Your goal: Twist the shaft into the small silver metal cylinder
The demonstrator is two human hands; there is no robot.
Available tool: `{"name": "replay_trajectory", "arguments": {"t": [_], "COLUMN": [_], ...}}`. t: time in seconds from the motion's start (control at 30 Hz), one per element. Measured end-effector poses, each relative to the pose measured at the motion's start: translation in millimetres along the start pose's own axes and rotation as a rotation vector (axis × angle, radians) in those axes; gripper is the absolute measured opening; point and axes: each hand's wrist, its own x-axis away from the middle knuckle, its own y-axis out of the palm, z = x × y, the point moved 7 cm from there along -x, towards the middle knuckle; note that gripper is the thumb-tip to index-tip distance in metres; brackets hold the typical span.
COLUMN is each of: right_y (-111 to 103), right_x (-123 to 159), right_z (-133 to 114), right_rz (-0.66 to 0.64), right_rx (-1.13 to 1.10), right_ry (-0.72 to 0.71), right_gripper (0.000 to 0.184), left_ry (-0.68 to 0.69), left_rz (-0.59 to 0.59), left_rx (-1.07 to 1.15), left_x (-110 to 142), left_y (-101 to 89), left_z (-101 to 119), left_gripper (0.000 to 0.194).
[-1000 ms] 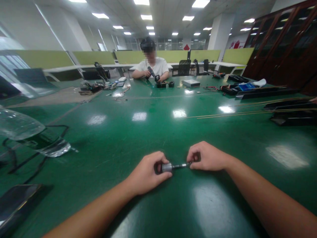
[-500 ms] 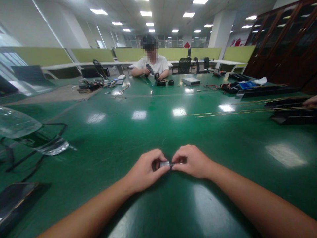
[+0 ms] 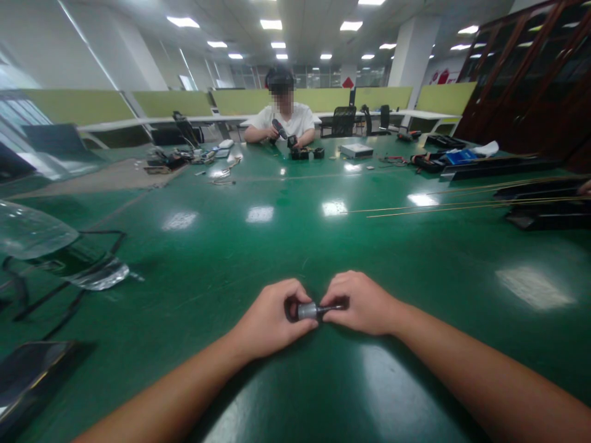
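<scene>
Just above the green table, a small silver cylinder with a dark collar lies sideways between my two hands. My left hand curls around its left end, thumb and fingers on either side. From its right end a thin dark shaft sticks out. My right hand closes on that shaft with thumb and fingertips near the collar. What kind of part this is I cannot make out.
A clear bottle lies at the left, by a dark strap and a phone-like slab. Opposite sits a person holding a power drill. Thin rods and black channels lie at the right, near another person's hand.
More of the silver cylinder and shaft shows between my fingers. My left thumb has shifted slightly down. The other person's hand at the right edge has moved outward.
</scene>
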Motion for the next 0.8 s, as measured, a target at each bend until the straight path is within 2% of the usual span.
{"name": "replay_trajectory", "arguments": {"t": [0.8], "right_y": [-8.4], "right_x": [5.4], "right_z": [4.6], "right_rz": [-0.021], "right_rx": [0.001], "right_ry": [0.079], "right_gripper": [0.006], "left_ry": [0.012], "left_rz": [-0.03], "left_rx": [-0.009], "left_x": [2.4], "left_y": [1.1], "left_z": [-1.5], "left_gripper": [0.019]}}
